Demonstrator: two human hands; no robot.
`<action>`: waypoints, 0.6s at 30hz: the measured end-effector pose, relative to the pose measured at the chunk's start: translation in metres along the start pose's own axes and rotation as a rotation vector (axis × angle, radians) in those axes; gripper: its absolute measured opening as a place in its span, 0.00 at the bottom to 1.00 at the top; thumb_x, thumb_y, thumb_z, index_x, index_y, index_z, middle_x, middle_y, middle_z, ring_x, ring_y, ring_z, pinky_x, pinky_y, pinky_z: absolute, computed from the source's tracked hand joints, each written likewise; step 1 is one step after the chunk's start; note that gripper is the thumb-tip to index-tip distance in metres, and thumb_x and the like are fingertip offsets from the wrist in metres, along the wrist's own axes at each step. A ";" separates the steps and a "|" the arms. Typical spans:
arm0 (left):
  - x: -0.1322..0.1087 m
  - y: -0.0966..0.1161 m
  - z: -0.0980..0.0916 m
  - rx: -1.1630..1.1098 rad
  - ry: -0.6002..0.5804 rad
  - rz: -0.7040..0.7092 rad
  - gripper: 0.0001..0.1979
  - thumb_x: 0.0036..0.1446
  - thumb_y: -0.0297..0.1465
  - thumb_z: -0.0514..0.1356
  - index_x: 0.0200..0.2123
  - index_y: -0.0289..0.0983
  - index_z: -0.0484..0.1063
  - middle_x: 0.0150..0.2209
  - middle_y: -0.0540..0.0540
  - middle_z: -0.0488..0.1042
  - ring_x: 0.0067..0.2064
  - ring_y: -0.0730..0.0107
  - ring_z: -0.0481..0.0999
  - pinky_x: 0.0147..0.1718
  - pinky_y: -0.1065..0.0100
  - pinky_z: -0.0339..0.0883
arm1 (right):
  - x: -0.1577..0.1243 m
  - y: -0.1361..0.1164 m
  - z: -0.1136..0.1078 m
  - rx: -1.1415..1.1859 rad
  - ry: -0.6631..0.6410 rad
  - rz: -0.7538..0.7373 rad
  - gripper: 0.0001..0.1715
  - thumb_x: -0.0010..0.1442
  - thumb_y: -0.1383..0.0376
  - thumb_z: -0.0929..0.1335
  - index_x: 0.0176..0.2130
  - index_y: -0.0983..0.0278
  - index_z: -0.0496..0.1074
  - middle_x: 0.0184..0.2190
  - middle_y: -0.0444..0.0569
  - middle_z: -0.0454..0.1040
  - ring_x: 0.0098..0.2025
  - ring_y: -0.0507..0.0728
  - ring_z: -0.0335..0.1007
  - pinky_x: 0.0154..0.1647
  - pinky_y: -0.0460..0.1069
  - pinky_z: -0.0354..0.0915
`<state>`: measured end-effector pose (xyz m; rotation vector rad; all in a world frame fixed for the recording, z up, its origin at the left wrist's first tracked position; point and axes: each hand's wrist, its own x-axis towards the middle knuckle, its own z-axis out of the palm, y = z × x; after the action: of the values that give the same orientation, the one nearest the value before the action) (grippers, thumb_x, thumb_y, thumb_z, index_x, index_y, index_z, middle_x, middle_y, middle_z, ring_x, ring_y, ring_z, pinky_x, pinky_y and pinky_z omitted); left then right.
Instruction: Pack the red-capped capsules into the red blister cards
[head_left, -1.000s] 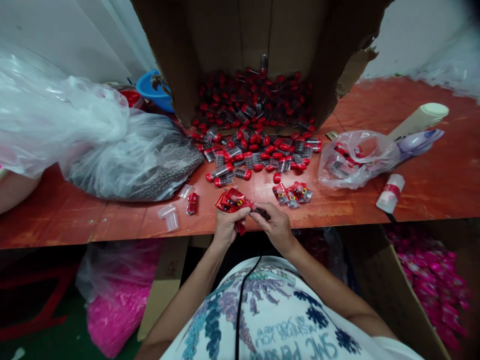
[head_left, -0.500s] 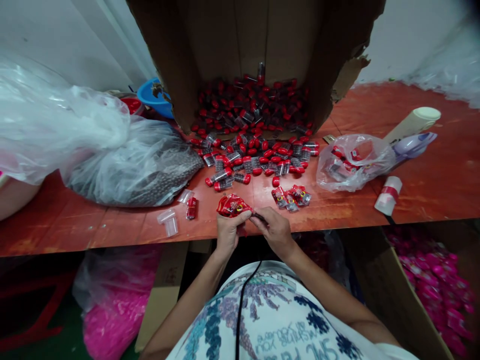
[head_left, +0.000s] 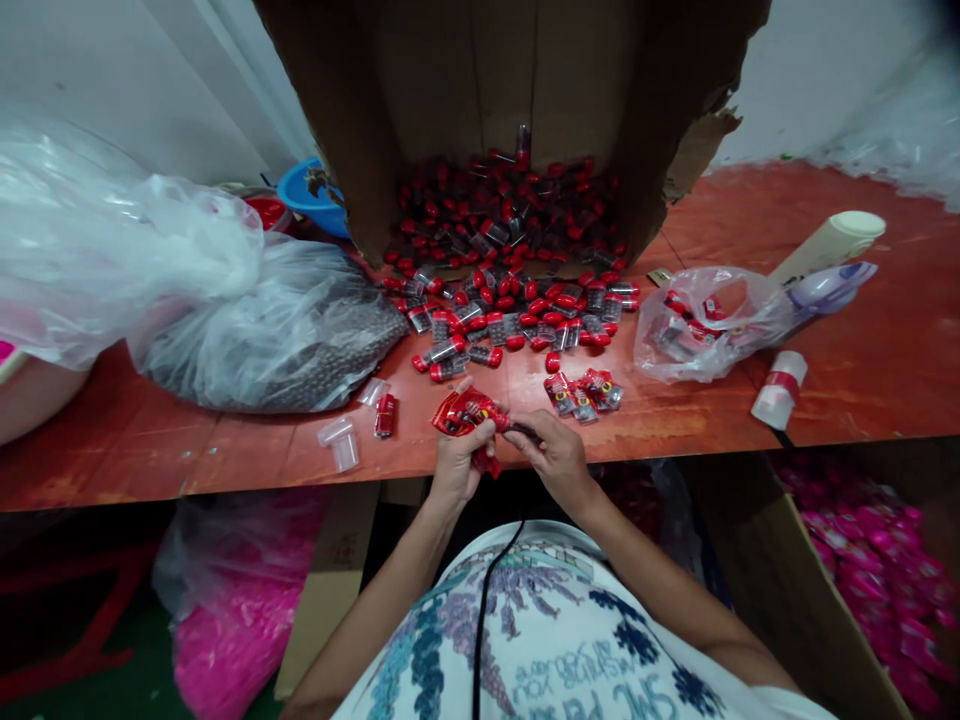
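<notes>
My left hand (head_left: pixel 456 465) is closed round a bunch of red printed packets (head_left: pixel 459 410), thumb on top, over the table's front edge. A red flap of packet hangs below its fingers. Close beside it, my right hand (head_left: pixel 559 455) pinches a small dark tube (head_left: pixel 525 432), its far end against the red packets. Whether the tube is inside a packet I cannot tell. Several filled red packets (head_left: pixel 581 393) lie just beyond my right hand. Farther back is a heap of small clear bottles with red caps (head_left: pixel 510 310), spilling from a cardboard box (head_left: pixel 495 70).
At left, a clear plastic bag of dark beads (head_left: pixel 285 340) lies near a red bundle (head_left: pixel 385 415) and small clear plastic pieces (head_left: pixel 341 443). To the right are a plastic bag with red packets (head_left: pixel 705 320), a spray bottle (head_left: pixel 829 290) and a white roll (head_left: pixel 780 390).
The packets in my left hand have turned and bunched differently, and a red flap now shows below it. My right hand has shifted slightly right and down.
</notes>
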<state>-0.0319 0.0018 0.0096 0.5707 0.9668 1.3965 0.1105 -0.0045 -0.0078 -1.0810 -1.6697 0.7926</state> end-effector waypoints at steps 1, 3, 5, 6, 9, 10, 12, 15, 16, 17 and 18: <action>0.000 0.001 0.002 -0.026 0.000 0.000 0.16 0.42 0.28 0.68 0.38 0.37 0.74 0.34 0.46 0.78 0.26 0.75 0.73 0.16 0.78 0.58 | -0.001 0.000 -0.001 -0.030 -0.013 -0.030 0.12 0.61 0.62 0.66 0.46 0.59 0.72 0.37 0.48 0.76 0.38 0.54 0.72 0.39 0.48 0.67; 0.001 0.002 0.004 -0.045 0.018 -0.005 0.13 0.45 0.30 0.67 0.36 0.36 0.74 0.33 0.45 0.77 0.28 0.72 0.75 0.15 0.79 0.56 | -0.002 -0.001 0.000 -0.068 -0.020 -0.049 0.12 0.62 0.63 0.66 0.47 0.59 0.71 0.38 0.48 0.76 0.39 0.55 0.72 0.40 0.49 0.67; 0.002 0.001 0.006 -0.040 0.051 -0.017 0.09 0.46 0.31 0.67 0.33 0.34 0.75 0.31 0.44 0.77 0.28 0.72 0.75 0.14 0.79 0.55 | -0.004 -0.002 0.001 -0.083 0.001 -0.025 0.13 0.62 0.62 0.65 0.47 0.59 0.71 0.39 0.49 0.76 0.40 0.55 0.72 0.41 0.48 0.67; 0.002 0.000 0.007 -0.043 0.070 -0.023 0.09 0.47 0.31 0.66 0.31 0.33 0.75 0.30 0.44 0.77 0.28 0.72 0.75 0.14 0.79 0.55 | -0.005 -0.003 0.002 -0.080 0.014 -0.006 0.13 0.63 0.61 0.65 0.47 0.59 0.71 0.39 0.49 0.76 0.39 0.55 0.72 0.41 0.48 0.67; 0.001 -0.004 0.009 -0.082 0.137 -0.031 0.09 0.46 0.32 0.67 0.30 0.33 0.74 0.28 0.46 0.76 0.24 0.77 0.71 0.14 0.79 0.54 | -0.007 -0.003 0.007 -0.035 0.050 0.053 0.13 0.63 0.60 0.65 0.47 0.60 0.71 0.39 0.48 0.76 0.39 0.54 0.73 0.41 0.48 0.68; 0.001 -0.005 0.010 -0.099 0.155 -0.029 0.10 0.46 0.33 0.67 0.29 0.33 0.74 0.27 0.47 0.76 0.23 0.78 0.70 0.14 0.79 0.54 | -0.008 -0.003 0.008 -0.013 0.060 0.072 0.13 0.62 0.60 0.65 0.47 0.60 0.71 0.39 0.48 0.76 0.39 0.54 0.73 0.41 0.48 0.68; 0.000 -0.006 0.012 -0.123 0.173 -0.029 0.10 0.46 0.34 0.67 0.30 0.33 0.74 0.27 0.48 0.75 0.22 0.79 0.69 0.14 0.79 0.55 | -0.009 -0.001 0.010 0.022 0.075 0.104 0.13 0.62 0.60 0.65 0.47 0.60 0.70 0.38 0.47 0.76 0.38 0.54 0.73 0.41 0.47 0.68; -0.002 -0.005 0.013 -0.115 0.164 -0.032 0.11 0.46 0.35 0.67 0.31 0.34 0.74 0.29 0.47 0.76 0.24 0.77 0.71 0.15 0.78 0.56 | -0.009 0.000 0.010 0.052 0.084 0.126 0.14 0.62 0.60 0.65 0.47 0.60 0.71 0.38 0.47 0.76 0.37 0.54 0.73 0.40 0.48 0.68; -0.003 -0.005 0.013 -0.100 0.156 -0.032 0.11 0.46 0.34 0.67 0.32 0.34 0.75 0.30 0.47 0.77 0.24 0.77 0.72 0.15 0.78 0.57 | -0.009 0.001 0.010 0.059 0.081 0.126 0.14 0.61 0.60 0.66 0.46 0.60 0.71 0.38 0.47 0.76 0.37 0.54 0.73 0.40 0.48 0.68; -0.004 -0.004 0.012 -0.083 0.148 -0.031 0.11 0.45 0.33 0.68 0.32 0.34 0.75 0.31 0.46 0.77 0.25 0.76 0.72 0.15 0.77 0.57 | -0.008 0.001 0.009 0.063 0.076 0.123 0.14 0.61 0.60 0.66 0.46 0.59 0.71 0.38 0.47 0.76 0.37 0.54 0.73 0.39 0.48 0.68; -0.004 -0.004 0.012 -0.066 0.139 -0.029 0.12 0.44 0.32 0.68 0.33 0.34 0.75 0.32 0.46 0.77 0.26 0.75 0.73 0.16 0.77 0.57 | -0.007 0.001 0.008 0.066 0.069 0.119 0.13 0.61 0.60 0.66 0.46 0.59 0.71 0.38 0.47 0.76 0.37 0.54 0.73 0.39 0.48 0.68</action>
<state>-0.0197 0.0000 0.0136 0.4131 1.0316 1.4513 0.1044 -0.0107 -0.0136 -1.1569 -1.5223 0.8704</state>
